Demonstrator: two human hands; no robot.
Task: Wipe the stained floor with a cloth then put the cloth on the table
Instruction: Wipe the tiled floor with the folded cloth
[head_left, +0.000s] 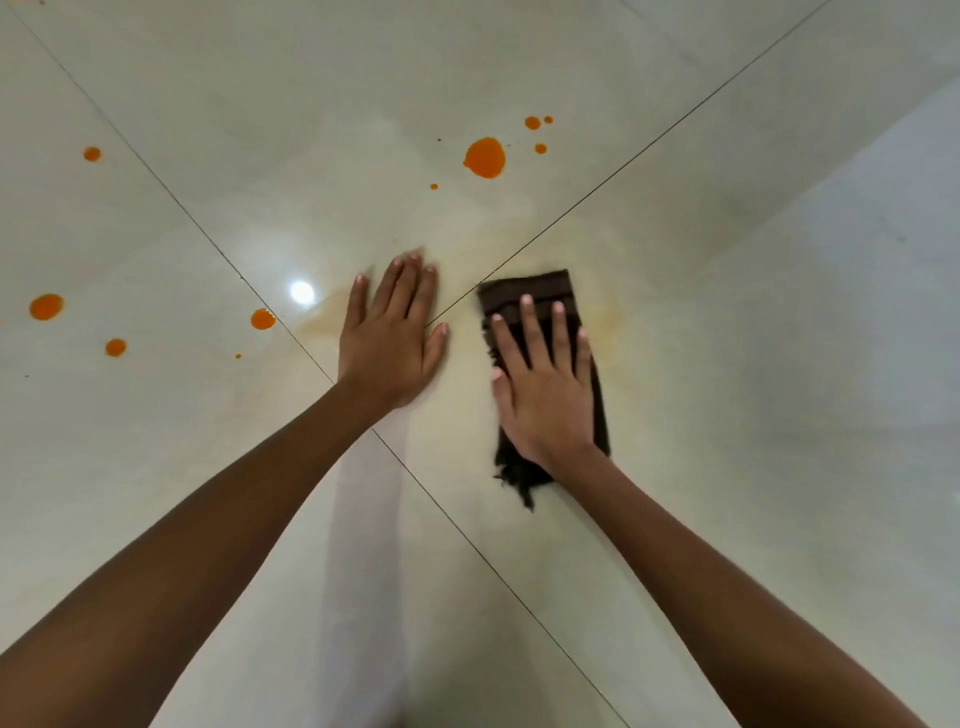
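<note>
Pressing flat, fingers spread, right hand on dark brown cloth on pale tiled floor. Left hand open, palm down on bare tile just beside. Orange stains beyond, more far left.

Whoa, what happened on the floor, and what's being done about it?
A person is wiping orange spills off the tiled floor. The right hand presses a dark brown cloth flat on the tiles; the left hand rests bare beside it. Faint smears surround the cloth. Orange spots, the biggest ahead, remain unwiped.
</note>
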